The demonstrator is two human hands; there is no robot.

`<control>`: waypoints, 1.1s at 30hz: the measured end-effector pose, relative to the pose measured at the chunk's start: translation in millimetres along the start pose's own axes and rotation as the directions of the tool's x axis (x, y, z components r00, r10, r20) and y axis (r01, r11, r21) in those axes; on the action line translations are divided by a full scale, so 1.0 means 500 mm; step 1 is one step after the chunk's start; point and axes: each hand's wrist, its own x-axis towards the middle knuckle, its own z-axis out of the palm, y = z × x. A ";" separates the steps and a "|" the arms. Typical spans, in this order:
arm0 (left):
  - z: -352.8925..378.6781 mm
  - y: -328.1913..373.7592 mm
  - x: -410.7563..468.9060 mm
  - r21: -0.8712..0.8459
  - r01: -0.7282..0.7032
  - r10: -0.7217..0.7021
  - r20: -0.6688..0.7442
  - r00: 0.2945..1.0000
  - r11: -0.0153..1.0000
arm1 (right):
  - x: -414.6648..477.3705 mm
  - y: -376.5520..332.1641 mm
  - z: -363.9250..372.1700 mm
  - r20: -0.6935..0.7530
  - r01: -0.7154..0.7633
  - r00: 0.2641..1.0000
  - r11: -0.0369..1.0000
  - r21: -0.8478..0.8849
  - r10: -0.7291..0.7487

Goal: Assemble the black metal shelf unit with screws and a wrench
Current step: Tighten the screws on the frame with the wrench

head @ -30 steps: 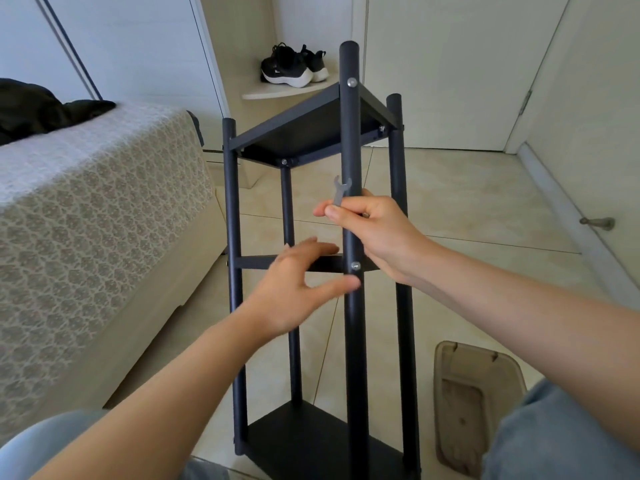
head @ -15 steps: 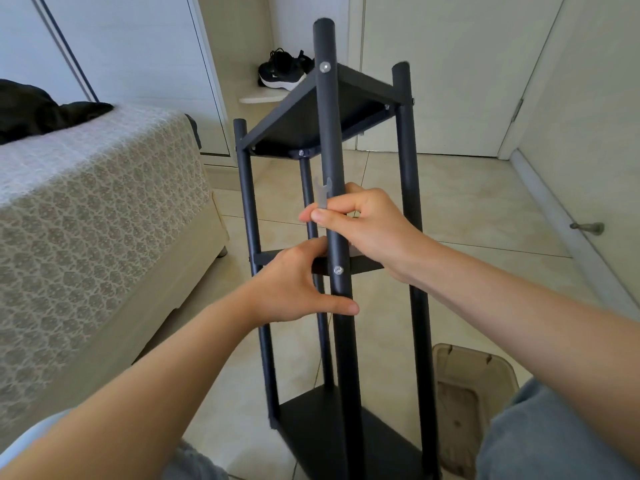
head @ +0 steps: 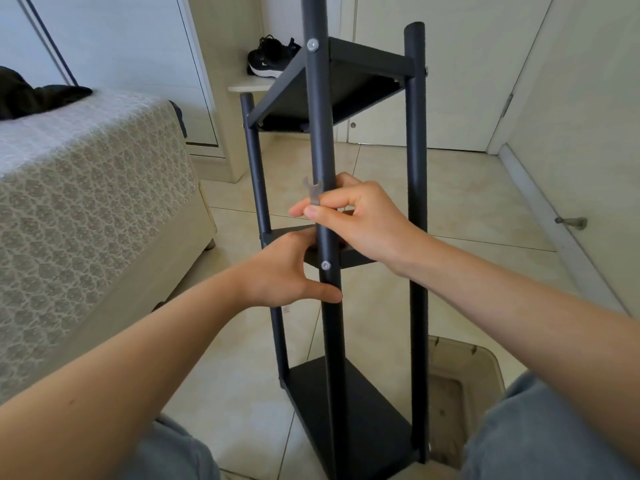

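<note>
The black metal shelf unit [head: 415, 202] stands upright on the tiled floor between my knees, with a top shelf, a middle shelf and a bottom shelf [head: 349, 410]. My right hand [head: 360, 220] curls round the nearest post [head: 320, 133] and pinches a small silver wrench [head: 313, 194] against it, jaw upward. My left hand [head: 284, 271] grips the middle shelf beside the same post, thumb lying across the post below a silver screw [head: 325, 265]. Another screw [head: 312, 45] shows at the top shelf joint.
A bed with a patterned cover [head: 86, 202] fills the left side. A translucent plastic bin [head: 460, 393] sits on the floor behind the unit at the right. Black shoes [head: 268, 60] rest on a low ledge at the back. A door stop [head: 571, 222] sticks out from the right wall.
The shelf unit has turned and tilted, its top now nearer me and higher in view. My left hand went from open beside the middle shelf to gripping it. My right hand kept post and wrench.
</note>
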 end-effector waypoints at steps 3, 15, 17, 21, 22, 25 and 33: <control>-0.002 -0.003 -0.001 -0.018 0.010 -0.010 0.008 1.000 1.000 | -0.002 0.005 0.000 0.000 0.000 1.000 1.000 0.013 0.000; -0.001 0.007 -0.006 -0.091 0.034 -0.027 0.074 0.997 0.995 | -0.026 0.005 -0.046 0.040 -0.024 0.999 1.000 -0.017 0.025; -0.001 0.005 -0.004 -0.116 0.045 -0.037 0.073 0.997 0.992 | -0.037 0.012 -0.059 -0.023 -0.050 0.999 0.999 -0.003 0.050; -0.004 0.000 -0.001 -0.099 0.059 -0.054 0.055 0.997 0.993 | -0.074 0.035 -0.066 -0.117 -0.126 0.986 0.990 -0.068 0.118; -0.006 0.000 0.000 -0.085 0.058 -0.053 0.052 0.997 0.995 | -0.086 0.041 -0.063 -0.119 -0.141 0.985 0.985 -0.102 0.128; -0.009 0.000 0.002 -0.053 0.062 -0.059 0.057 0.997 0.997 | -0.123 0.060 -0.048 -0.131 -0.171 0.980 0.973 -0.154 0.152; -0.015 0.003 0.003 -0.039 0.071 -0.068 0.074 0.995 0.997 | -0.173 0.115 -0.013 0.049 -0.294 0.945 0.908 -0.298 0.322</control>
